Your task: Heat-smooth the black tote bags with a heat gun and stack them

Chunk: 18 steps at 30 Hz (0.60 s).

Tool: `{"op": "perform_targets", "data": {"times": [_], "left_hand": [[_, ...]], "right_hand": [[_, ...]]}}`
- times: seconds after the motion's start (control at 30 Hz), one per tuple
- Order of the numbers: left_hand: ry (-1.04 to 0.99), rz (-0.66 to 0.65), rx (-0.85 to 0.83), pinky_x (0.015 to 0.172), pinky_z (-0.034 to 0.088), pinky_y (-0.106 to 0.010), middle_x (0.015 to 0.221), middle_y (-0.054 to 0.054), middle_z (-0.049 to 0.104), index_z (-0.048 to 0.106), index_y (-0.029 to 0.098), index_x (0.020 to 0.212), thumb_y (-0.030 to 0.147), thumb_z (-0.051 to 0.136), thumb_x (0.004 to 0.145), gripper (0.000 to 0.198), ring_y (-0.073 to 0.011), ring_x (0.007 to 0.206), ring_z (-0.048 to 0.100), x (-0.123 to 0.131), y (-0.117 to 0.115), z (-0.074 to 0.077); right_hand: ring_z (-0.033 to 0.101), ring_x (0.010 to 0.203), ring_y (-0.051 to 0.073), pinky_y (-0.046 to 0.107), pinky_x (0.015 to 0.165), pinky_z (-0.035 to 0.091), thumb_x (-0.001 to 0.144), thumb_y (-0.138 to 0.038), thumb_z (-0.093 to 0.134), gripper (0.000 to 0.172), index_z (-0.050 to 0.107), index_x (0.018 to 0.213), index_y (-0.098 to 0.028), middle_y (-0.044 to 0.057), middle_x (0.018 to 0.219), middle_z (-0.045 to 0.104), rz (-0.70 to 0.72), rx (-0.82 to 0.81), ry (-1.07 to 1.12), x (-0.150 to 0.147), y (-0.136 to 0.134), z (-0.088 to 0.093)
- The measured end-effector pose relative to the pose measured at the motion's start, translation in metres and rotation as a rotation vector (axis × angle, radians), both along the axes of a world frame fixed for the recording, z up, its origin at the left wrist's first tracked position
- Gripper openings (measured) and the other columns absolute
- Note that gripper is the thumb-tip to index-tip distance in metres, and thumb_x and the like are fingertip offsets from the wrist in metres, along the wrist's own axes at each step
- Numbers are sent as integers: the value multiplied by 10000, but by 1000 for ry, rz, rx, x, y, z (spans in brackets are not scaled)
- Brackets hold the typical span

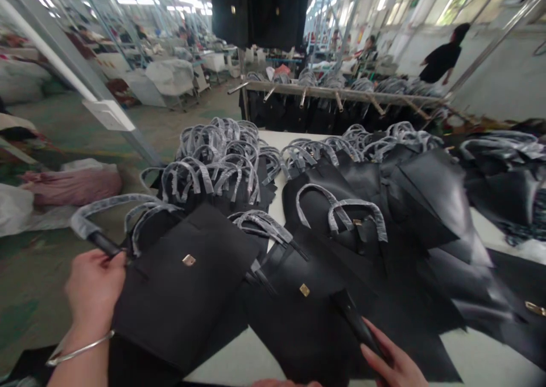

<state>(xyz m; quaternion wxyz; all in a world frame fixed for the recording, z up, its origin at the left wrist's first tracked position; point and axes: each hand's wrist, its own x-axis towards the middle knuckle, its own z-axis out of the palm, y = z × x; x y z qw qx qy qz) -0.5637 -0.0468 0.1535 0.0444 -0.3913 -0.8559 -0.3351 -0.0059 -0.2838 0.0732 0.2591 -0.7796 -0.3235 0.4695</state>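
**two hands on the straps of black bags**

the left hand (94, 293), with a thin metal bangle (79, 348) at the wrist, has its grip closed on a black strap end (103, 243) at the edge of a flat black bag (179, 296) with a small gold clasp (189, 260). the right hand (394, 358) grips a narrow black strip (354, 324) lying over a second black bag (298, 313), which overlaps the first on the white worktop (239, 364). beyond them, more black bags lie in overlapping heaps (209, 171), their handles wrapped in clear plastic. as far as the view shows, most bags here have handles on and wrapped, while the two nearest are being handled at their straps; how much work remains on them is hard to tell. further off, a metal rack (336, 94) carries more dark bags, and others hang above it (256, 11). a pink sack (72, 185) sits on the floor at left. far back, a person in a black shirt (441, 60) stands by the wall.
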Motion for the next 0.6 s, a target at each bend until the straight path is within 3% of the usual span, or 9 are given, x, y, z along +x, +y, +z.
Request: {"op": "perform_targets", "data": {"times": [0.07,0.1,0.13,0.2,0.27,0.3,0.37,0.47,0.6], "left_hand": [[163,78,85,911,475,-581,1160,-57,608,512,182,1118,439,647,770,453,-340,1124,553,8,5,-14],[196,6,145,953,454,-574,1212,-93,575,488,163,1165,401,648,771,487,-346,1172,518,28,7,-23],[173,-148,170,946,474,-540,1172,-106,586,501,152,1154,372,639,773,460,-325,1124,549,57,8,-35],[-13,-621,118,919,515,-438,1095,-96,616,540,163,1114,309,538,848,303,-251,1013,610,136,7,-63],[-122,-1054,-6,999,478,-401,1180,-101,613,575,184,1086,247,482,883,232,-229,1123,583,222,-4,-94],[-110,-1195,-73,1041,448,-407,1269,-111,580,563,182,1149,228,488,884,279,-232,1200,543,260,-14,-108],[1,-1327,-177,1101,371,-491,1437,-147,449,521,157,1263,225,562,853,418,-294,1357,390,317,-36,-132],[179,-1322,-206,1127,239,-613,1538,-176,282,462,157,1367,297,635,825,585,-377,1434,198,351,-63,-155],[310,-1349,-161,1148,157,-615,1571,-155,188,399,193,1436,343,601,852,636,-368,1453,118,347,-71,-163]], "right_hand": [[550,480,164,279,468,453,733,-598,618,855,399,1449,-184,2,698,673,66,-20,-4,-1,-2,-6],[560,490,168,278,479,458,755,-582,603,849,371,1465,-178,-1,678,664,99,-33,3,-2,0,-6],[572,501,172,276,489,464,772,-563,593,839,348,1478,-181,-6,660,657,129,-49,14,-5,2,-4],[600,531,182,275,509,477,783,-521,601,817,334,1487,-202,-7,668,664,179,-80,38,-13,11,5],[618,556,180,271,528,487,787,-485,612,778,360,1477,-229,-3,718,685,205,-77,49,-21,22,19],[620,559,174,268,538,488,796,-471,607,745,381,1467,-238,-5,729,687,210,-62,43,-25,27,24],[611,544,157,260,546,483,825,-456,578,678,414,1447,-241,-19,689,667,201,-33,14,-27,33,32],[572,474,136,249,487,455,835,-490,558,674,417,1437,-223,-49,589,584,63,-31,-1,-18,25,30],[524,380,127,232,371,391,776,-582,603,808,326,1446,-226,-72,566,544,-303,-61,92,7,-1,17]]}}
